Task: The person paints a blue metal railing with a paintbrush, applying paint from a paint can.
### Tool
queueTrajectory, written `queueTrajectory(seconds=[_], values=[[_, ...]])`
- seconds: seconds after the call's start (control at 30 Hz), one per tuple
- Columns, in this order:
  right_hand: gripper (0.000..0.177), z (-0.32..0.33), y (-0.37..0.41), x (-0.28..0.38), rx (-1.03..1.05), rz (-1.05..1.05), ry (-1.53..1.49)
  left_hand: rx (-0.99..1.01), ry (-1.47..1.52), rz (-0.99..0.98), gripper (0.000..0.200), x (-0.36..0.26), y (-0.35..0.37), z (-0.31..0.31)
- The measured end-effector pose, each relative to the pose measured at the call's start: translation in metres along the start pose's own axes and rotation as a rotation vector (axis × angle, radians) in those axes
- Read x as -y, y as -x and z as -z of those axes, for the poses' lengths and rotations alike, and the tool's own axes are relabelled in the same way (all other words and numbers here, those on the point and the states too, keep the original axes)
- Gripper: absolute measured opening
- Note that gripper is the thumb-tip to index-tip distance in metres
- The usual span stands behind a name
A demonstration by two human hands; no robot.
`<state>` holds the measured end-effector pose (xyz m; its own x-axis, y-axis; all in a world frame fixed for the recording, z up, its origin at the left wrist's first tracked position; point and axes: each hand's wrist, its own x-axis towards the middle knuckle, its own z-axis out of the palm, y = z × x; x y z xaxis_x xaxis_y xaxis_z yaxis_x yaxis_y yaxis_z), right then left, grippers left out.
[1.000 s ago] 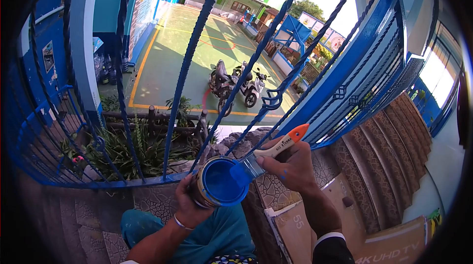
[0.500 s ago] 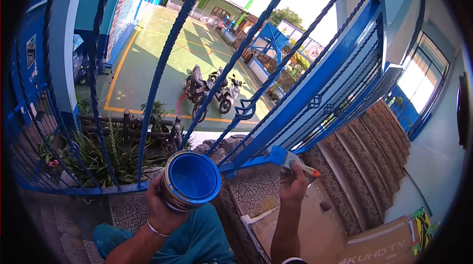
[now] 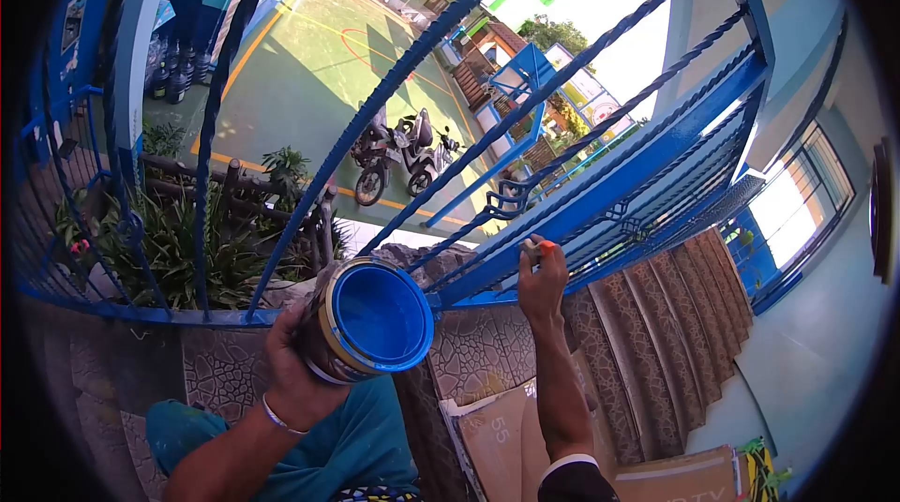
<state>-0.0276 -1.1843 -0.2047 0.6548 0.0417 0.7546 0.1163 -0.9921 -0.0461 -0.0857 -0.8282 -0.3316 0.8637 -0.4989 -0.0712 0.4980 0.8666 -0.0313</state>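
Observation:
My left hand (image 3: 298, 366) is wrapped around the side of an open paint can (image 3: 325, 338), tipped toward the right. Blue paint (image 3: 382, 314) coats its inside. Farther right, my right hand (image 3: 544, 286) is raised and closed on a paintbrush (image 3: 547, 247). The orange tip of its handle shows above my fingers, while its bristles are hidden behind the hand. Close to that hand runs a wide blue bar (image 3: 619, 193) of the metal railing, alongside twisted blue bars (image 3: 412, 57).
Brown patterned steps (image 3: 656, 343) descend at the right. Flattened cardboard (image 3: 497, 441) covers the floor below my right arm. Beyond the railing are plants (image 3: 211, 258), a log fence (image 3: 323, 230), parked motorcycles (image 3: 375, 164) and a green court (image 3: 281, 89).
My right hand has moved up and slightly left to the railing, and the brush's blue bristles have gone out of sight. The can is tipped further right. The view has shifted.

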Motion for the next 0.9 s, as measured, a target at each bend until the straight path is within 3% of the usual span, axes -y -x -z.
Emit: queueTrajectory(seconds=[0.13, 0.23, 0.33, 0.4, 0.5, 0.67, 0.83, 0.9], values=[[0.032, 0.029, -0.047, 0.011, -0.232, 0.327, 0.187, -0.022, 0.017, -0.016, 0.067, -0.008, 0.000, 0.000], [0.033, 0.040, -0.046, 0.020, -0.193, 0.388, 0.403, -0.036, 0.062, -0.012, 0.062, -0.009, -0.002, -0.007], [0.033, 0.015, -0.011, 0.019, 0.067, 0.403, 0.463, -0.034, 0.090, 0.002, 0.058, -0.009, -0.005, -0.007], [0.030, -0.007, 0.021, 0.013, 0.210, 0.446, 0.385, -0.046, 0.093, -0.007, 0.055, -0.007, -0.007, -0.004], [0.025, -0.021, 0.043, 0.015, 0.334, 0.342, 0.153, -0.019, 0.144, 0.009, 0.052, -0.009, -0.006, -0.003], [0.022, 0.015, -0.034, 0.006, -0.035, 0.096, 0.117, -0.043, 0.085, 0.011, 0.055, -0.009, -0.005, -0.007], [0.023, 0.051, -0.093, 0.007, -0.347, 0.320, 0.224, -0.037, 0.074, 0.000, 0.057, -0.011, -0.006, -0.008], [0.027, 0.052, -0.089, 0.012, -0.317, 0.412, 0.348, -0.041, 0.080, 0.002, 0.057, -0.011, -0.006, -0.009]])
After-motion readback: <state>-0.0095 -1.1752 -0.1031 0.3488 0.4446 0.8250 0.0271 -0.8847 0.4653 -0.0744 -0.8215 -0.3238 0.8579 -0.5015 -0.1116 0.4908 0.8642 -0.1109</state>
